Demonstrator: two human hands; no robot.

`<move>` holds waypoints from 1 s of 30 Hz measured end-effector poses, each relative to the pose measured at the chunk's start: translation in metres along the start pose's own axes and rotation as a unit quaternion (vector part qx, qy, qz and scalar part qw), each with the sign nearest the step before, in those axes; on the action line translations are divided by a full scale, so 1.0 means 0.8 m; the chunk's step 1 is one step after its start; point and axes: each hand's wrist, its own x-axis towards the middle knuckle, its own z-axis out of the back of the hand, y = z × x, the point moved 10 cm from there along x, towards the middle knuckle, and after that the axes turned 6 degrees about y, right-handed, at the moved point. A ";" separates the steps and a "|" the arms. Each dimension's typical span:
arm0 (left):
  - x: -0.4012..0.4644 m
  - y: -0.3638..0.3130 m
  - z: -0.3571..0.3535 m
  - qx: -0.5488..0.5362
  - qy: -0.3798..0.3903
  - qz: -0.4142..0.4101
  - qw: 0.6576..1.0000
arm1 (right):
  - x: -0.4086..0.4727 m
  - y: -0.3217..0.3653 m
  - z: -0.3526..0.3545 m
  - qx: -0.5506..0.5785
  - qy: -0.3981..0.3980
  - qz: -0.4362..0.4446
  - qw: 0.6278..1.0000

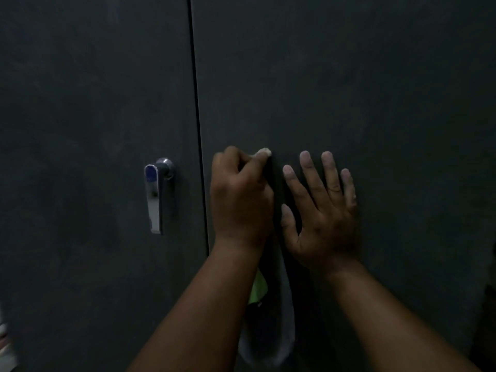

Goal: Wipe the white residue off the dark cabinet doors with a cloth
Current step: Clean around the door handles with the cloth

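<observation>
Cloth (264,331) mostly hidden behind left hand (240,200) and forearm, its colour and lower end lost in dim blur, both forearms cut by bottom edge, pale object (4,345) at left edge cropped, unidentifiable.

Left door (94,103): dark charcoal grey, matt, with faint paler smears. Right door (375,89): same charcoal, cloudy lighter streaks across it. Gap (197,116) between the doors: a thin black line. Handle (157,194) on left door, just left of the gap: shiny silver with a blue patch near its top. Cloth (264,318) hanging below the left hand (240,200): grey, with a bright yellow-green patch; a whitish bit shows at that hand's fingertips.
</observation>
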 end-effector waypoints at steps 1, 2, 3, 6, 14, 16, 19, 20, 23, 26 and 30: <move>-0.007 0.001 0.000 0.004 -0.004 0.004 1.000 | -0.002 0.000 0.000 0.000 0.000 0.003 1.000; -0.019 0.004 0.001 0.006 -0.004 0.009 1.000 | -0.005 -0.001 -0.001 0.000 0.000 0.005 1.000; -0.035 0.011 0.002 0.002 -0.002 0.016 1.000 | -0.007 -0.001 -0.001 0.001 0.001 0.006 1.000; -0.081 0.037 0.010 -0.014 0.012 0.030 0.999 | -0.012 -0.002 -0.003 0.006 0.002 0.005 1.000; -0.026 0.087 0.040 -0.037 -0.037 0.108 0.993 | -0.004 0.003 0.005 -0.040 -0.014 -0.024 0.999; -0.005 0.088 0.044 -0.040 -0.039 0.094 0.994 | 0.004 0.004 0.008 -0.053 -0.022 -0.037 0.998; -0.004 0.084 0.042 -0.038 -0.021 0.065 0.997 | 0.010 0.005 0.006 -0.059 -0.029 -0.070 0.995; -0.014 0.083 0.040 -0.040 -0.013 0.055 0.998 | 0.008 0.008 0.004 -0.057 -0.028 -0.080 0.995; -0.055 0.084 0.036 -0.044 0.016 0.035 0.998 | -0.009 0.017 -0.008 -0.040 -0.011 -0.102 0.994; -0.069 0.088 0.038 -0.031 0.046 0.018 0.998 | -0.025 0.027 -0.018 -0.033 0.014 -0.115 0.993; -0.026 0.096 0.055 -0.015 0.000 0.037 0.999 | -0.028 0.030 -0.022 -0.029 0.024 -0.115 0.993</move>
